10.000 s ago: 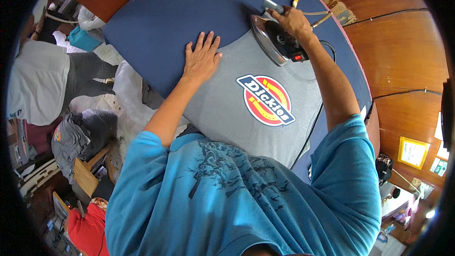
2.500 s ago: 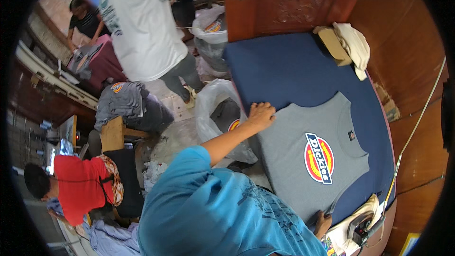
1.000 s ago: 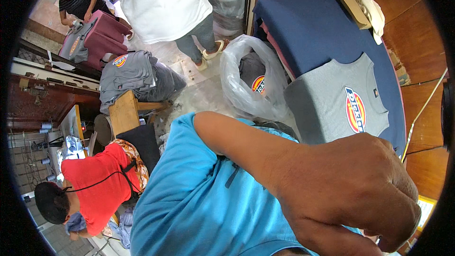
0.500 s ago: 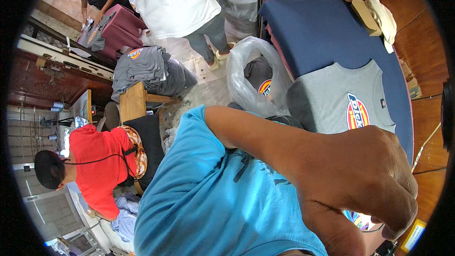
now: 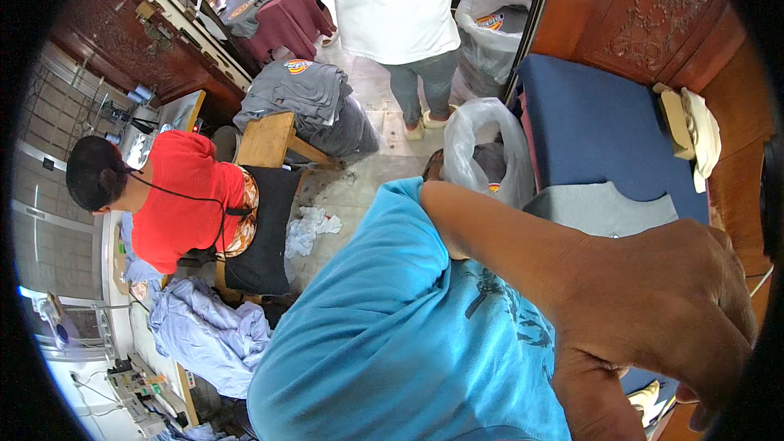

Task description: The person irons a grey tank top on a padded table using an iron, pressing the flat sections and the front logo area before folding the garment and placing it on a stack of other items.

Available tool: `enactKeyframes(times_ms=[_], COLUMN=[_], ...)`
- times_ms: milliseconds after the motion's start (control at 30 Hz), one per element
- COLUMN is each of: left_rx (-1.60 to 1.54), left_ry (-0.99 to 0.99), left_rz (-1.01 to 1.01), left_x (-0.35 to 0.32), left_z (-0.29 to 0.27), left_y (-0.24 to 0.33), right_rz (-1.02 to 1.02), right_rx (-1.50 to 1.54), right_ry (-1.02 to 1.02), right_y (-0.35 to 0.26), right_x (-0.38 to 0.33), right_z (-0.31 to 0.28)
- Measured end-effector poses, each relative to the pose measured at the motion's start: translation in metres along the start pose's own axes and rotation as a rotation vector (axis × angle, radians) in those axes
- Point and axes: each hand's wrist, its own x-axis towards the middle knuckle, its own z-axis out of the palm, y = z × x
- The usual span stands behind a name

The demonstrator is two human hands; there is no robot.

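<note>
Your left hand (image 5: pixel 653 318) is looming so close to the camera that it is hiding most of the grey T-shirt (image 5: pixel 600 208) and the near end of the blue padded worktop (image 5: pixel 596 126). Its fingers are curling loosely downward, gripping nothing you can make out; your forearm is running back to your blue sleeve. Your right hand is lying out of sight. The T-shirt is lying flat on the worktop, only its upper part showing. A clear plastic bag (image 5: pixel 486 151) of garments is standing just beside the worktop's edge, and folded cloths (image 5: pixel 694 131) are sitting at its far corner.
</note>
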Motion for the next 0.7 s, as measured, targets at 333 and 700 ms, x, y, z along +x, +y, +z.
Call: enactKeyframes(times_ms=[333, 700], left_rx=[0.182, 0.318], left_ry=[0.278, 0.227], left_rz=[-0.043, -0.173], left_x=[-0.023, -0.027], left_z=[0.031, 0.015], left_y=[-0.026, -0.004], right_rz=[-0.02, -0.052], right_rx=[-0.026, -0.061], right_ry=[0.001, -0.019], right_y=[-0.007, -0.008], right_x=[0.005, -0.004], right_z=[0.01, 0.009])
